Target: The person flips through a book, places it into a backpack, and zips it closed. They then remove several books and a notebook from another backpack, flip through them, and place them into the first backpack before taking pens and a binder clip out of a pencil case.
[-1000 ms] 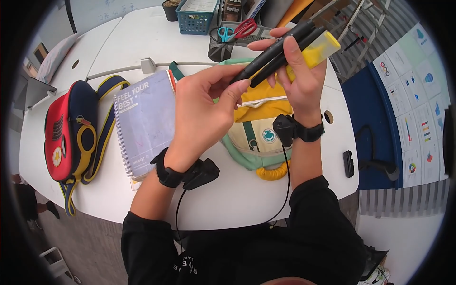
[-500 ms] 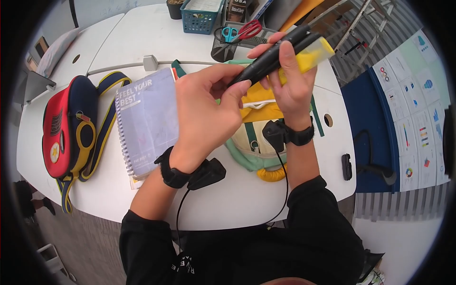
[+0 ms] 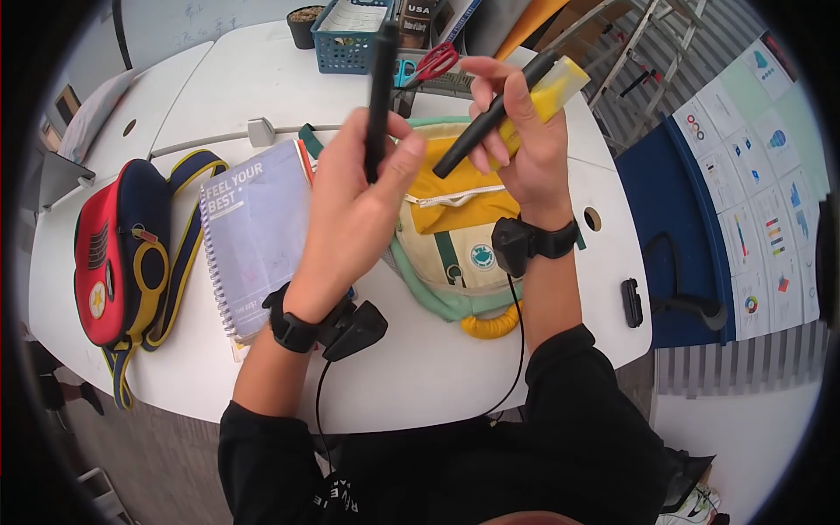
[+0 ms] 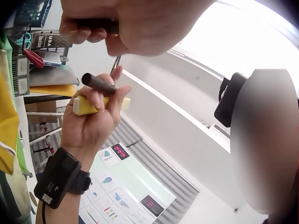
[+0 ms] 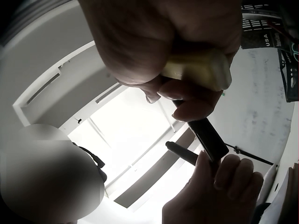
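Left hand (image 3: 350, 208): raised over the table (image 3: 394, 385), its thumb and bent fingers pinching 1 black pen (image 3: 380, 96).
Pen in the left hand: close to upright in the head view and apart from the other pen, its upper end blurred.
Right hand (image 3: 532, 153): raised just beside the left, thumb and fingers gripping 2 things, a 2nd black pen (image 3: 464, 144) and a yellow highlighter (image 3: 560, 90); the index finger sticks out past the pen.
Pen in the right hand: slanted, its lower end in front of the backpack (image 3: 427, 185) as the head camera sees it.
Highlighter: slanted alongside that pen (whether the 2 touch, I cannot tell).
Backpack: yellow, cream and green, lying on the table behind the hands.
Notebook (image 3: 261, 229): spiral-bound, grey-blue, left of the backpack, "FEEL YOUR BEST" on its cover.
Red and navy bag (image 3: 109, 249): left of the notebook, its strap loosely looped.
Far side: blue basket (image 3: 343, 51), with red-handled scissors (image 3: 437, 63) near it.
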### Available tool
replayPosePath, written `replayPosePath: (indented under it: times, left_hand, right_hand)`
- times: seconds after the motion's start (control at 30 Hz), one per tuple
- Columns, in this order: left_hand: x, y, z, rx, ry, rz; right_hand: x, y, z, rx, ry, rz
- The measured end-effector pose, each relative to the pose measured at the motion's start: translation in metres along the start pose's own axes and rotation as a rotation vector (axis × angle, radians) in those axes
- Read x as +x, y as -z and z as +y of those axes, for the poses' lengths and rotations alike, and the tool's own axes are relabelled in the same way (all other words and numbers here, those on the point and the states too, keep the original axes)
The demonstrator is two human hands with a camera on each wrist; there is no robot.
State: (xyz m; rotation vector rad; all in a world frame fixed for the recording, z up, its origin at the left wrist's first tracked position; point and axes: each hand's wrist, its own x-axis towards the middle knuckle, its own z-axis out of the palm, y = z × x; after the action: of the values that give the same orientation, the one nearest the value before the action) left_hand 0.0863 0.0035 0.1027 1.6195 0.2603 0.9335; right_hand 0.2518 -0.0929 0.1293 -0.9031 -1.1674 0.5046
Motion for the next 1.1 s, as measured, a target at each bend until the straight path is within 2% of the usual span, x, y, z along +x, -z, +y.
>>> replayPosePath:
  times: [0.03,0.07,0.13,0.23,0.3,0.4,0.5,0.53,0.6,0.67,0.7,0.77,0.8,0.87,0.9,0.93,1.0,1.03,1.07,1.1]
  left_hand:
    - [-0.003,-0.003,0.004,-0.087,0.103,-0.037]
    - [-0.003,-0.003,0.006,-0.087,0.104,-0.039]
    - [-0.003,-0.002,0.009,-0.144,0.245,-0.25]
    - [-0.007,-0.007,0.004,-0.158,0.144,-0.203]
    - [-0.008,-0.008,0.005,-0.12,0.089,-0.196]
    - [-0.009,-0.01,0.007,0.04,0.048,-0.145]
    - [-0.009,-0.011,0.006,0.166,-0.036,-0.157]
    - [-0.011,-0.013,0.006,0.099,-0.006,-0.16]
    - [-0.012,-0.015,0.005,0.033,0.022,-0.168]
    - [-0.009,-0.014,0.005,-0.235,0.151,-0.262]
    - [-0.007,-0.012,0.008,-0.237,0.145,-0.267]
    - [-0.003,-0.007,0.018,-0.598,0.385,-0.388]
    - [-0.004,-0.005,0.017,-0.605,0.376,-0.395]
    - [-0.006,0.002,0.014,-0.945,0.52,-0.616]
    - [-0.01,0.004,0.018,-0.957,0.557,-0.708]
    - [-0.015,0.004,0.025,-0.967,0.55,-0.719]
    - [-0.019,0.0,0.04,-0.821,0.378,-0.622]
    - [-0.018,-0.002,0.041,-0.736,0.287,-0.541]
    - [-0.016,-0.001,0.04,-0.682,0.273,-0.489]
    - [-0.014,-0.001,0.037,-0.636,0.278,-0.458]
  right_hand:
    - [0.0,-0.001,-0.001,0.001,0.0,0.003]
    - [0.0,-0.003,-0.001,0.06,0.023,0.021]
    - [0.001,-0.008,-0.002,0.12,0.047,0.038]
    - [-0.001,-0.014,-0.004,0.119,0.007,0.04]
    - [-0.002,-0.017,-0.007,-0.149,-0.009,0.118]
    - [-0.002,-0.014,0.0,-0.264,0.015,0.189]
    - [-0.004,-0.011,0.0,-0.295,0.004,0.156]
    - [-0.005,-0.012,-0.002,-0.293,0.003,0.16]
    - [-0.006,-0.016,-0.008,-0.079,-0.115,0.167]
    - [-0.006,-0.018,-0.009,-0.002,-0.118,0.18]
    - [-0.006,-0.018,-0.01,0.073,-0.126,0.186]
    - [-0.007,-0.02,-0.011,0.114,-0.1,0.166]
    - [-0.008,-0.021,-0.011,0.165,-0.084,0.144]
    - [-0.004,-0.008,-0.01,0.175,-0.026,0.116]
    - [0.007,0.015,-0.015,0.326,0.033,0.329]
    - [0.012,0.033,-0.021,0.473,0.097,0.542]
    - [0.013,0.038,-0.032,0.405,0.169,0.518]
    - [0.006,0.036,-0.032,0.358,0.161,0.42]
    - [0.002,0.03,-0.033,0.313,0.149,0.331]
    - [0.0,0.025,-0.034,0.3,0.135,0.333]
